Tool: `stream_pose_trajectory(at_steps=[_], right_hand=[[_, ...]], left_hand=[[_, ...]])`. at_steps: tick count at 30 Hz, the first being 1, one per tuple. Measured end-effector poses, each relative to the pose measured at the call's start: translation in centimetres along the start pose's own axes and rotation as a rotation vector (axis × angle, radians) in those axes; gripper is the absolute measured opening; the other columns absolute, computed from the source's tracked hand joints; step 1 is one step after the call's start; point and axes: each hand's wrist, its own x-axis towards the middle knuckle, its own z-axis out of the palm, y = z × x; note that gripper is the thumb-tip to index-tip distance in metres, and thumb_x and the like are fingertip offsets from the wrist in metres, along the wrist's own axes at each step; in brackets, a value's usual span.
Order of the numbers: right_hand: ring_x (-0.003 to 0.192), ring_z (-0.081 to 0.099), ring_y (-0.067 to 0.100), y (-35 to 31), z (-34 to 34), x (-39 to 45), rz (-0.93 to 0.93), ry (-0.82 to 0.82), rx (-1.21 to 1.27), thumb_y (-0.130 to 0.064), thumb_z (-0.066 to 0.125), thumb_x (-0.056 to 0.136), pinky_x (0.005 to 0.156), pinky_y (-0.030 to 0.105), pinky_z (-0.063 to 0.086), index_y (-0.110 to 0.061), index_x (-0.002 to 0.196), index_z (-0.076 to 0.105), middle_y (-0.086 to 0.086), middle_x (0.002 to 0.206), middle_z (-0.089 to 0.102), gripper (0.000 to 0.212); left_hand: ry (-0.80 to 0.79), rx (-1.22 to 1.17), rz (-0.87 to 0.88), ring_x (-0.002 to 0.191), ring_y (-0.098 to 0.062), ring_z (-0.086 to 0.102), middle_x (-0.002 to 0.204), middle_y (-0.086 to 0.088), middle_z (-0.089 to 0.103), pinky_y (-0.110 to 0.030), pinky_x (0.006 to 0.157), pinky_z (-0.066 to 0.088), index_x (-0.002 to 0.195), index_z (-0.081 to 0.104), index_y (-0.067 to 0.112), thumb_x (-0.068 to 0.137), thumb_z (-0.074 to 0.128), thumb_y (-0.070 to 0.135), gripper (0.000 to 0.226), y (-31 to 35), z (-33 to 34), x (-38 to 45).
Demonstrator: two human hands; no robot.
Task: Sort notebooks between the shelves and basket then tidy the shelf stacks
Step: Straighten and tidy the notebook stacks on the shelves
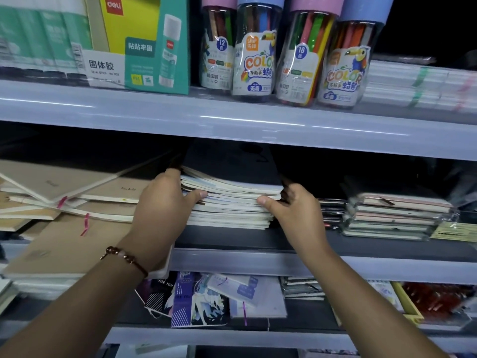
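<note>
- The shelving (232, 120) fills my view: three tiers, with glue boxes and crayon tubs on the top one, notebooks on the middle one, and loose illustrated notebooks on the one below. I see no basket from here.
- The middle shelf (258, 241) is where I am working. To the left lies a sprawl of kraft-cover notebooks (64, 200), fanned and crossing one another, one large one overhanging the shelf lip. To the right is a neat wrapped pile of pastel notebooks (392, 215).
- Between them sits the centre stack (232, 200), pale-edged with a dark cover on top. Its front edges are uneven, the upper few jutting out past the lower ones.
- My left hand (160, 202) grips the stack's left side, thumb pressed on the front edges, fingers curled round behind and out of sight.
- My right hand (294, 210) does the same on the right side, thumb on the front edges, fingers tucked round the corner.
- I judge this to be the squaring-up step. To do it well I would press both sides inward evenly, then push the front edges flush with my thumbs, keeping the pile flat on the shelf so the top cover does not slide back.
- The risk I judge is nudging the kraft pile beside my left wrist, since it already overhangs.
</note>
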Motion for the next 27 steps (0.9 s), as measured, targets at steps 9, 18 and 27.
stream_pose_trajectory(at_steps=[9,18,27], right_hand=[[0.052,0.052,0.01,0.2,-0.4,0.4,-0.019,0.03,0.107,-0.044,0.07,0.087,0.052,0.03,0.041,-0.006,0.07,0.056,-0.007,0.056,0.059,0.044],[0.049,0.026,0.005,0.0,0.3,0.0,-0.04,0.064,0.074,-0.04,0.067,0.092,0.047,0.022,0.024,-0.015,0.063,0.038,-0.011,0.05,0.03,0.048],[0.111,0.051,0.005,-1.3,0.5,-2.8,0.081,0.051,0.045,-0.054,0.055,0.093,0.097,0.03,0.042,-0.02,0.14,0.049,-0.009,0.125,0.056,0.058]], left_hand=[[-0.013,-0.126,-0.031,0.066,-0.026,0.06,0.067,-0.007,0.062,-0.041,0.06,0.049,0.075,0.055,0.012,0.088,0.065,0.053,0.045,-0.2,-0.5,0.2],[-0.032,-0.08,-0.057,0.085,-0.032,0.057,0.092,-0.012,0.061,-0.035,0.067,0.035,0.091,0.054,0.007,0.095,0.057,0.05,0.043,-0.1,0.0,0.1],[-0.137,-0.189,0.015,0.117,-0.02,0.058,0.126,0.0,0.06,-0.036,0.097,0.046,0.148,0.04,0.02,0.093,0.056,0.05,0.065,-0.4,-5.0,-4.1]])
